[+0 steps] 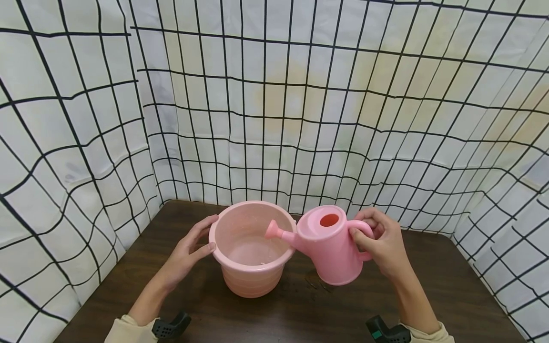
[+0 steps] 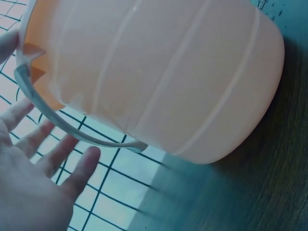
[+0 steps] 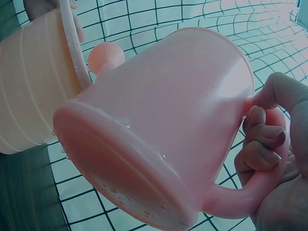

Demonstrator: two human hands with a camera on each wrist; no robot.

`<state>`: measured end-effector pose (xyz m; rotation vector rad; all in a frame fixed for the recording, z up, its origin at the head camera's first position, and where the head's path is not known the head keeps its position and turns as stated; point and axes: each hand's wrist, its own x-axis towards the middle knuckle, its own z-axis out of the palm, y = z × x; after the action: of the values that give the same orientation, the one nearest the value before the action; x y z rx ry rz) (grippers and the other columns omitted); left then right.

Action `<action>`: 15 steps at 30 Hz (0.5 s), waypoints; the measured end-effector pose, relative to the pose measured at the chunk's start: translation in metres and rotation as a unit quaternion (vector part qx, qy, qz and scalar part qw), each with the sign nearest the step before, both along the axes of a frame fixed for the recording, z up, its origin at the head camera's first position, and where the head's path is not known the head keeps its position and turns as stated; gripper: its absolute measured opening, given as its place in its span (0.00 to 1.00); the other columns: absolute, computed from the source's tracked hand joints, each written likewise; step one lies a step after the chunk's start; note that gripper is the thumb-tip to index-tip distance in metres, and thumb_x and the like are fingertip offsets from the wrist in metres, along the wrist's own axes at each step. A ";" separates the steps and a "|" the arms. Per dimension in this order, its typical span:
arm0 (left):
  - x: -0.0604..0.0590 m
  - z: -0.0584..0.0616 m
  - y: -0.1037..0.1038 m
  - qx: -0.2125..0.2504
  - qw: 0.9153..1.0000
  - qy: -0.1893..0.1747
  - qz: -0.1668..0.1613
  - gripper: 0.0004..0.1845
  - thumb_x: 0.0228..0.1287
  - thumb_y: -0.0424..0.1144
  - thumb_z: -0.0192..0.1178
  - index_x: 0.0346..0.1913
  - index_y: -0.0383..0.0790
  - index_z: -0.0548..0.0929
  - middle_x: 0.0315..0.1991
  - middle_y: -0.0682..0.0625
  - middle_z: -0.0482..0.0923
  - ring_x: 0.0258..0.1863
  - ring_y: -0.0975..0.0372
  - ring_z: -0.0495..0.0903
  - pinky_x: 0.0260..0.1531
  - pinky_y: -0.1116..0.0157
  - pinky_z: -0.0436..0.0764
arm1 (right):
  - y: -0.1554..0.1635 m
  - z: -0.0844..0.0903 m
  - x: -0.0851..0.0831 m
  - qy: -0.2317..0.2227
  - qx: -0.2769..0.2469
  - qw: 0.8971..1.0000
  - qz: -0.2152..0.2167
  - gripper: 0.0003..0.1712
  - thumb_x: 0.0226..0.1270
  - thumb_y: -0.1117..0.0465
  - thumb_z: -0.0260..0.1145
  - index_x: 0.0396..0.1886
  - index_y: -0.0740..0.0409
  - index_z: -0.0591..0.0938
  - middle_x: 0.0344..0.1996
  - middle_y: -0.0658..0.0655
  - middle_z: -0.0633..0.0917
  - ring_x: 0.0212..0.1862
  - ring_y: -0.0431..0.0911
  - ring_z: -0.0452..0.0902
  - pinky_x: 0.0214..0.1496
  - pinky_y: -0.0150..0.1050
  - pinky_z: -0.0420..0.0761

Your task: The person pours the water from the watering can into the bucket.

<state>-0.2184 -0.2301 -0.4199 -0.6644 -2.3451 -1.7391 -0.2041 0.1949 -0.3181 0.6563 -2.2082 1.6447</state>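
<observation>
A pale pink bucket [image 1: 253, 281] stands upright on the dark table. My left hand [image 1: 183, 257] is at its left side, thumb and index fingertip touching the rim. In the left wrist view the other fingers [image 2: 57, 151] stretch out fairly straight beside the bucket's hanging grey handle [image 2: 62, 122]. My right hand [image 1: 383, 243] grips the loop handle of a pink watering can [image 1: 330, 252], with fingers curled through it in the right wrist view. The can is raised and leans left, so its spout's flared head [image 1: 273, 230] sits over the bucket's opening. Water drops [image 3: 144, 209] cling to the can's underside.
The brown wood-grain table [image 1: 240, 321] has some wet marks [image 1: 317, 282] under the can. White walls with a black grid [image 1: 266, 119] close in the back and both sides. Dark bands [image 1: 171, 326] sit on both wrists.
</observation>
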 end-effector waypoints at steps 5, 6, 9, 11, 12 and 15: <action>0.001 0.001 0.003 0.028 0.999 0.030 -0.013 0.31 0.68 0.29 0.52 0.74 0.42 0.60 0.74 0.43 0.58 0.65 0.71 0.67 0.54 0.74 0.75 | 0.001 -0.001 0.000 0.001 0.000 1.000 -0.002 0.10 0.61 0.73 0.64 0.41 0.61 0.76 0.25 0.46 0.80 0.25 0.40 0.76 0.24 0.40 0.83; 0.001 0.001 0.003 0.030 0.999 0.034 -0.014 0.31 0.68 0.28 0.52 0.73 0.41 0.60 0.74 0.43 0.58 0.65 0.70 0.68 0.54 0.75 0.74 | 0.001 -0.001 0.000 0.001 0.001 1.000 -0.002 0.10 0.61 0.73 0.64 0.41 0.61 0.76 0.25 0.46 0.80 0.25 0.40 0.76 0.24 0.40 0.84; 0.001 0.001 0.004 0.032 0.999 0.041 -0.015 0.31 0.68 0.28 0.52 0.73 0.40 0.60 0.74 0.43 0.58 0.65 0.69 0.68 0.56 0.76 0.73 | 0.001 -0.001 0.000 0.003 0.003 1.000 -0.003 0.10 0.61 0.72 0.64 0.41 0.61 0.76 0.26 0.46 0.80 0.26 0.40 0.76 0.24 0.40 0.84; 0.001 0.000 0.004 0.030 0.999 0.041 -0.013 0.32 0.68 0.28 0.52 0.74 0.40 0.59 0.74 0.45 0.58 0.65 0.69 0.68 0.55 0.76 0.73 | 0.001 -0.001 0.000 0.002 0.003 1.000 -0.003 0.10 0.61 0.72 0.64 0.41 0.61 0.76 0.26 0.46 0.80 0.26 0.40 0.76 0.25 0.41 0.84; 0.001 0.000 0.004 0.030 0.999 0.040 -0.012 0.32 0.68 0.28 0.52 0.74 0.40 0.58 0.75 0.46 0.57 0.65 0.69 0.68 0.55 0.76 0.73 | 0.001 -0.001 0.000 0.002 0.003 1.000 -0.002 0.10 0.61 0.72 0.64 0.41 0.61 0.76 0.26 0.46 0.80 0.26 0.40 0.76 0.25 0.41 0.84; 0.000 0.000 0.005 0.026 0.999 0.039 -0.010 0.34 0.67 0.28 0.53 0.74 0.41 0.57 0.75 0.48 0.56 0.64 0.68 0.69 0.55 0.75 0.73 | 0.000 0.000 0.000 0.000 0.002 1.000 -0.003 0.10 0.61 0.72 0.64 0.41 0.62 0.76 0.26 0.46 0.80 0.26 0.40 0.76 0.25 0.41 0.84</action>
<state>-0.2180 -0.2254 -0.4198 -0.7359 -2.2413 -1.7436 -0.2037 0.1954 -0.3184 0.6518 -2.2117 1.6375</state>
